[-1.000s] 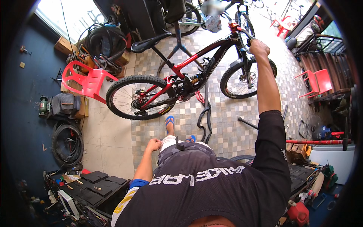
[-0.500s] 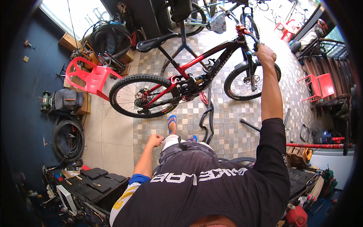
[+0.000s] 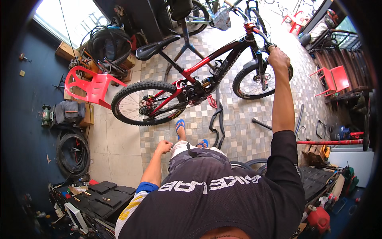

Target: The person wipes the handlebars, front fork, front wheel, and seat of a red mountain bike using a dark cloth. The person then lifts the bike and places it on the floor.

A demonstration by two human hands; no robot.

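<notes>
A black and red mountain bike (image 3: 187, 71) stands upright in front of me, its rear wheel (image 3: 148, 102) to the left and its front wheel (image 3: 254, 81) to the right. My right arm reaches far forward, and my right hand (image 3: 278, 57) is wrapped round the near end of the handlebar (image 3: 260, 35). Low beside my left thigh hangs my left hand (image 3: 163, 147) with its fingers curled in. Whether anything sits inside those fingers is hidden. The black saddle (image 3: 155, 47) is out of reach of both hands.
Behind the bike rises a repair stand (image 3: 186, 36). A black inner tube (image 3: 217, 123) lies on the tiles near my feet. Red plastic chairs stand at the left (image 3: 93, 85) and right (image 3: 336, 81). Tool-laden benches flank me, with a tool case (image 3: 107, 195) on the left one.
The view has shifted slightly, so the bike's far parts sit a little further left and higher. My right hand keeps hold of the handlebar, and my left hand stays low by my thigh.
</notes>
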